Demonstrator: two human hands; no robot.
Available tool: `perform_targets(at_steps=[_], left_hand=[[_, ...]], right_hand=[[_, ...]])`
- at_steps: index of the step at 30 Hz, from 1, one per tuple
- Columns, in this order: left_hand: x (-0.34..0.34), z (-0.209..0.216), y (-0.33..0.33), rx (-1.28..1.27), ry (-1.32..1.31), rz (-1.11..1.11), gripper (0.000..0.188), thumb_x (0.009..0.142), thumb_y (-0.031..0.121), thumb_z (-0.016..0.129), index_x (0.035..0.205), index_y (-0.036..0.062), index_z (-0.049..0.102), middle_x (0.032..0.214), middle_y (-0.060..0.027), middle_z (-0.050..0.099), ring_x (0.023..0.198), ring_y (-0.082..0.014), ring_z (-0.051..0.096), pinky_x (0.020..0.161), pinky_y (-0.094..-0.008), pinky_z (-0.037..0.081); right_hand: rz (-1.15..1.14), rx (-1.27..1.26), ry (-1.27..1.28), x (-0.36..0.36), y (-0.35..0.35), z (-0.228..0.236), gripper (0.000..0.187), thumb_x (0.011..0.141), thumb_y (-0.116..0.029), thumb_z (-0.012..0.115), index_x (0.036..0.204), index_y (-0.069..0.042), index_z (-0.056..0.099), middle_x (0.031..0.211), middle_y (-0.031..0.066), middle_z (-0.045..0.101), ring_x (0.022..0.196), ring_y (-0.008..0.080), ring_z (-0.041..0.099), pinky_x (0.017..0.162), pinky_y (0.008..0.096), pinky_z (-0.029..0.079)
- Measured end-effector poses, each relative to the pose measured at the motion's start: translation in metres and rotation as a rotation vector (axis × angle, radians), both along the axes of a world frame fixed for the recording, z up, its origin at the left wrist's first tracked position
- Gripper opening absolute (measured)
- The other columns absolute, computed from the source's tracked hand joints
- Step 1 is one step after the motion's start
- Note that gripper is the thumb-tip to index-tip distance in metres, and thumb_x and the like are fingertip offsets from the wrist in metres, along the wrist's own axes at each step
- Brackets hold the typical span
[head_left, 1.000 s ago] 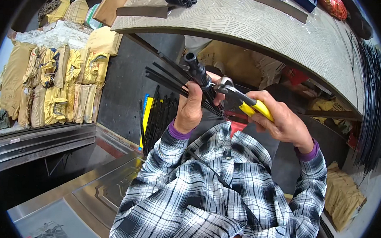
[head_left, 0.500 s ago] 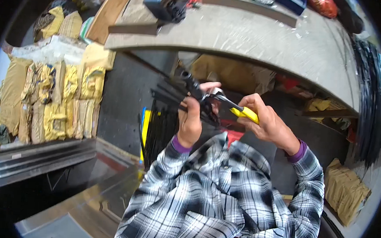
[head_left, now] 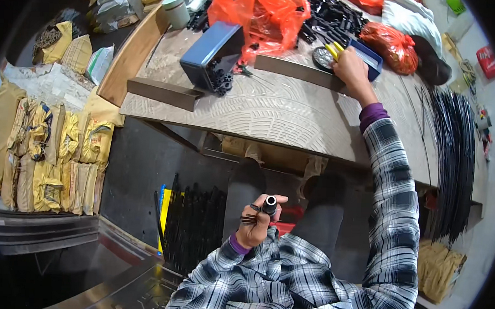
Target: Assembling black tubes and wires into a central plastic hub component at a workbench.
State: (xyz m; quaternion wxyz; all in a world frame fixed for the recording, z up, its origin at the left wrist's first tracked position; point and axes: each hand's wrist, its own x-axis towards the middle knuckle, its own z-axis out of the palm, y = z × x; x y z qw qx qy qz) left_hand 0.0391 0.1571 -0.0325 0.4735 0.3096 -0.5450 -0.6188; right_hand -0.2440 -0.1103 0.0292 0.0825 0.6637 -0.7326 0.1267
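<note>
My left hand (head_left: 252,230) is closed around a black tube (head_left: 269,202) with a round open end, held over my lap. Several thin black rods stick out beside the tube. Reached far across the workbench, my right hand (head_left: 352,70) grips yellow-handled pliers (head_left: 335,49). The pliers are over or beside a round dish (head_left: 322,57) of small shiny parts; their tips are hard to make out. Right next to that hand lies an open dark blue box (head_left: 374,65).
On the workbench (head_left: 271,122) are a blue box (head_left: 208,49) of black tubes, red plastic bags (head_left: 260,15), heaped black parts (head_left: 335,22) and raised strips (head_left: 296,71). Long black rods (head_left: 454,160) hang off its right end. Wrapped bundles (head_left: 51,161) are stacked left.
My right hand has moved from the black tube up and away to the dish on the bench, carrying the pliers. My left hand keeps the tube, now lower, its open end turned up.
</note>
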Motion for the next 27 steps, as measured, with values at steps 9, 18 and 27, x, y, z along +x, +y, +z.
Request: perform_targets(at_steps=[9,18,27], left_hand=[[0.008,0.005,-0.007,0.02,-0.037,-0.004,0.067,0.086,0.057,0.035,0.108,-0.004,0.052,0.07,-0.0046,0.052,0.065,-0.0112,0.049,0.059,-0.0257,0.041],[0.01,0.017,-0.001,0.002,-0.033,0.223,0.062,0.092,0.051,0.026,0.109,-0.0038,0.05,0.075,-0.0079,0.054,0.068,-0.0141,0.051,0.065,-0.0281,0.041],[-0.01,0.052,0.007,-0.071,0.145,-0.058,0.054,0.092,0.044,0.038,0.115,-0.0044,0.046,0.088,-0.006,0.053,0.075,-0.0084,0.046,0.067,-0.0225,0.039]], right_hand=[[-0.012,0.006,0.035,0.014,-0.016,-0.005,0.021,0.077,-0.018,0.057,0.092,-0.005,0.064,0.099,0.0169,0.054,0.087,0.033,0.059,0.072,0.0428,0.047],[0.293,-0.148,-0.844,0.022,0.059,0.012,0.027,0.079,-0.026,0.061,0.082,0.001,0.06,0.072,0.0046,0.054,0.064,0.0131,0.053,0.057,0.0261,0.042],[0.471,-0.074,-1.79,0.127,0.267,0.007,0.011,0.073,-0.005,0.066,0.078,0.004,0.061,0.092,0.0093,0.049,0.062,0.0113,0.05,0.057,0.0202,0.041]])
